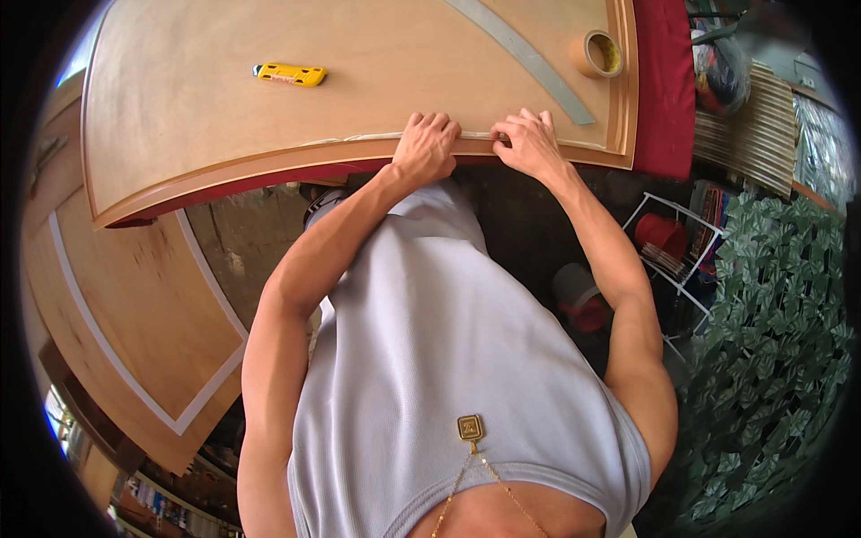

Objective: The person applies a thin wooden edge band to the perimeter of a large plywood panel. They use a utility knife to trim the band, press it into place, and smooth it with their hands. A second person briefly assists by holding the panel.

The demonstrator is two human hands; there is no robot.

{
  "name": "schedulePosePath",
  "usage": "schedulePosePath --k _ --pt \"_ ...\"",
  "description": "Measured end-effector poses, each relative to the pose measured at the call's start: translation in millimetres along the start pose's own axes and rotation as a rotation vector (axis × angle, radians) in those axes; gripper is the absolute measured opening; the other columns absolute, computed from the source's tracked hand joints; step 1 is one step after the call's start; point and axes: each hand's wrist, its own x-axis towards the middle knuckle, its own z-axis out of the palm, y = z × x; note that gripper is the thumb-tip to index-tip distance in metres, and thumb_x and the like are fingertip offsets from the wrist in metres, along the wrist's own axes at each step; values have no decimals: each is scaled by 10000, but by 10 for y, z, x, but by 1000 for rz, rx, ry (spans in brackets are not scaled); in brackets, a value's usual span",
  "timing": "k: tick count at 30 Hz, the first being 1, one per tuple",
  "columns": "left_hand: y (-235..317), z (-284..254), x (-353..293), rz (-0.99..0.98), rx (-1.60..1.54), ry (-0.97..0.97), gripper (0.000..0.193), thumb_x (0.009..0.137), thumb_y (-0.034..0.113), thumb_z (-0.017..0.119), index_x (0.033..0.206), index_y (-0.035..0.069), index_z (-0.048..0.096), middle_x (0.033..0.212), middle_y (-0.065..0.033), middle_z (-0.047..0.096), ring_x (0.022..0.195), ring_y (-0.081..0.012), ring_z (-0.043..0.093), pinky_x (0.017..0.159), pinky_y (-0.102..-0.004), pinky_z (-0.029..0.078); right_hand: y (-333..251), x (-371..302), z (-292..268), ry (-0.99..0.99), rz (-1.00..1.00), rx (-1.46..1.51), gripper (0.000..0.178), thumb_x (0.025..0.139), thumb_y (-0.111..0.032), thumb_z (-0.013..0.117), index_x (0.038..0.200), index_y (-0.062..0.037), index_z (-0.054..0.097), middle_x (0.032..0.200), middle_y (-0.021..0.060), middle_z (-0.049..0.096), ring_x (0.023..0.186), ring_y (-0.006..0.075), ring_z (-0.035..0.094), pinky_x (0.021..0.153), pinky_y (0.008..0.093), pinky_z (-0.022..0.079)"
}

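Observation:
A large wooden panel (206, 117) with a raised border lies in front of me. Along its near border runs a thin pale strip (345, 139), which looks like tape and is slightly wrinkled at the left. My left hand (426, 148) is closed at this edge, its curled fingers on the strip. A short gap to the right, my right hand (527, 143) pinches at the same strip with thumb and forefinger; the fingertips are partly hidden. A yellow utility knife (291, 74) lies on the panel to the left. Beyond my right hand rests a long flat grey metal ruler (529, 63).
A roll of tan tape (595, 55) stands near the panel's right border. Red cloth (664, 90) hangs beneath the panel. Another wooden panel (134, 296) with white strips is at the left. To the right are a white wire rack (682, 208) and artificial green leaves (771, 332).

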Motion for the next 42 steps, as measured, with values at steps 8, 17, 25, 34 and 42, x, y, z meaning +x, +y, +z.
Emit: schedulePosePath --k 8,17,25,34,42 --pt "159 126 92 -22 -19 5 358 662 181 694 991 76 600 945 -97 564 954 -284 550 856 -411 419 201 -117 -24 108 -78 9 116 749 -173 656 838 -177 731 805 -13 673 876 205 572 815 405 348" --pt "456 287 326 23 15 -30 349 673 191 701 987 69 610 941 -86 568 960 -272 552 859 -410 422 374 -180 -26 61 -46 16 110 749 -193 670 824 -193 750 830 -20 686 897 203 584 826 423 344" --pt "546 321 444 94 -40 46 240 658 160 676 877 77 624 925 -80 593 936 -249 582 823 -376 446 643 -329 -173 29 9 28 94 753 -199 673 815 -181 742 819 -15 695 900 210 577 830 424 340" --pt "580 317 499 49 -28 -1 265 661 176 695 894 67 635 932 -85 604 939 -253 595 824 -369 455 826 -417 -310 5 37 -56 99 743 -181 655 815 -166 721 829 -21 694 895 216 569 814 416 344" --pt "782 535 672 93 -47 -21 397 639 140 702 1019 70 613 990 -89 589 976 -269 572 858 -382 449 1006 -528 -309 10 6 -52 100 756 -178 651 831 -161 716 824 -27 678 882 197 564 813 395 339"
